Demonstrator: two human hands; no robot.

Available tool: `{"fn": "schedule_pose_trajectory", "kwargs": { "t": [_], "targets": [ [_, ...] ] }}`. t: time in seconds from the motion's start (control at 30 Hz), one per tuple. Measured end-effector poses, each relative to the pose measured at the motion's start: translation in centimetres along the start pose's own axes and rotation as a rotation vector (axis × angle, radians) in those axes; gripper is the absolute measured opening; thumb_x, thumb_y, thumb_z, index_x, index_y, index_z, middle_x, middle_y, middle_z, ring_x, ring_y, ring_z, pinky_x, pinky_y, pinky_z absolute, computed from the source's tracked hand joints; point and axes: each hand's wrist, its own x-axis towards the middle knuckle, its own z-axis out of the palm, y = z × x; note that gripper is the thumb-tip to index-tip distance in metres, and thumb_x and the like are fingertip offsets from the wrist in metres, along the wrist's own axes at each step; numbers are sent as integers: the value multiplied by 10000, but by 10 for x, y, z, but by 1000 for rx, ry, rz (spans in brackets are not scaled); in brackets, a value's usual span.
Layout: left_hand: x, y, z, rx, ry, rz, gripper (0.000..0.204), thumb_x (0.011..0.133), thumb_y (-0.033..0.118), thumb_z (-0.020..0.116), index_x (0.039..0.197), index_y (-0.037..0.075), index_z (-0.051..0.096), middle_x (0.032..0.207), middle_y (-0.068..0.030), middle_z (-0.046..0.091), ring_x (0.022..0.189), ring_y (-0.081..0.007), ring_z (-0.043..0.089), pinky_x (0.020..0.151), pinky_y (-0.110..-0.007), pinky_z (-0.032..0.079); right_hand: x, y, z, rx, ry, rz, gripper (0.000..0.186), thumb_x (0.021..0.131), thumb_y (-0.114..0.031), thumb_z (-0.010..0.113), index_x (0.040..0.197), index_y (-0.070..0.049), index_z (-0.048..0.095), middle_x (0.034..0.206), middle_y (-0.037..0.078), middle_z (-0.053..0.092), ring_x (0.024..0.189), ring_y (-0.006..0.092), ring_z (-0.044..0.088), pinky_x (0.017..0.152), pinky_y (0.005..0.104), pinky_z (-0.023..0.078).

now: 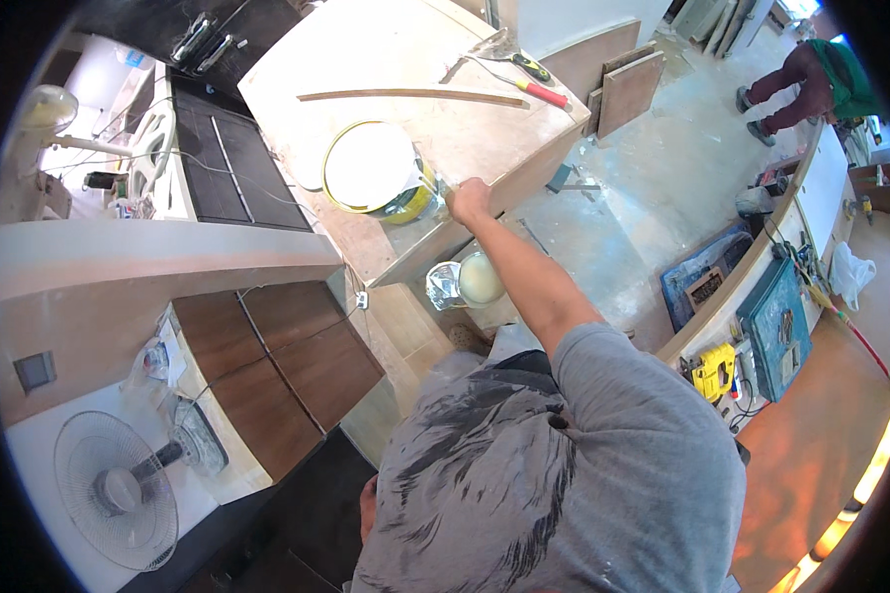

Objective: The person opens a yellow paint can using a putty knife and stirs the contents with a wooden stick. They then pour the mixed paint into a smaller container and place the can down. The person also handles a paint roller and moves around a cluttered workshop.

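Observation:
My right hand (470, 202) reaches out beside a paint bucket (402, 211), its fingers closed at the bucket's right side. What they grip is too small to make out. The bucket has a white top and a yellow-and-dark side, and stands near the edge of a pale wooden worktop (356, 64). Below my right forearm are a round container (481, 280) of whitish stuff and a shiny silver wrapping (443, 286). Only a sliver of my left hand (368, 509) shows beside my grey shirt; most of its fingers are hidden.
On the worktop lie a thin brown wooden strip (410, 95), a red-handled tool (544, 94) and a scraper (531, 67). Boards (631, 91) lean behind it. A fan (121, 489) stands left. At right are a yellow power tool (712, 372) and a person (811, 77) bending.

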Motion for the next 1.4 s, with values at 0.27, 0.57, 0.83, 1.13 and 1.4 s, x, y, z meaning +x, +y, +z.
{"fn": "schedule_pose_trajectory", "kwargs": {
  "t": [0.27, 0.57, 0.83, 1.13, 1.4],
  "targets": [
    [14, 8, 0, 12, -15, 39, 449, 937, 33, 570, 1385, 43, 551, 891, -70, 709, 674, -132, 580, 629, -289, 480, 4, 38, 47, 557, -217, 170, 161, 846, -92, 610, 892, -22, 747, 779, 52, 669, 657, 163, 624, 642, 313, 534],
    [137, 31, -57, -8, -107, 228, 437, 935, 30, 569, 1372, 40, 575, 901, -66, 706, 725, -147, 618, 681, -300, 513, -41, -45, -30, 664, -165, 125, 202, 890, -118, 606, 997, -3, 733, 826, 75, 702, 700, 153, 614, 658, 333, 487],
    [226, 181, -116, 112, -279, 183, 520, 932, 22, 536, 1448, 71, 490, 834, -61, 697, 572, -104, 506, 478, -273, 392, -100, -114, -81, 847, -27, 117, 185, 928, -77, 603, 1030, 25, 718, 874, 80, 719, 734, 142, 629, 693, 311, 500],
    [306, 212, -149, 33, -411, 80, 566, 914, 13, 520, 1470, 60, 432, 847, -121, 734, 463, -106, 446, 427, -263, 346, -140, -170, -126, 901, -32, 88, 178, 964, -72, 595, 1067, 10, 714, 880, 72, 714, 736, 113, 632, 699, 277, 507],
    [325, 201, -141, 85, -432, 73, 587, 866, 6, 523, 1448, 62, 465, 835, -122, 727, 461, -98, 431, 414, -264, 324, -136, -242, -132, -798, 68, -977, 279, 875, -79, 574, 1116, -113, 710, 1086, 28, 702, 1058, 205, 595, 874, 368, 447]
  ]
}}
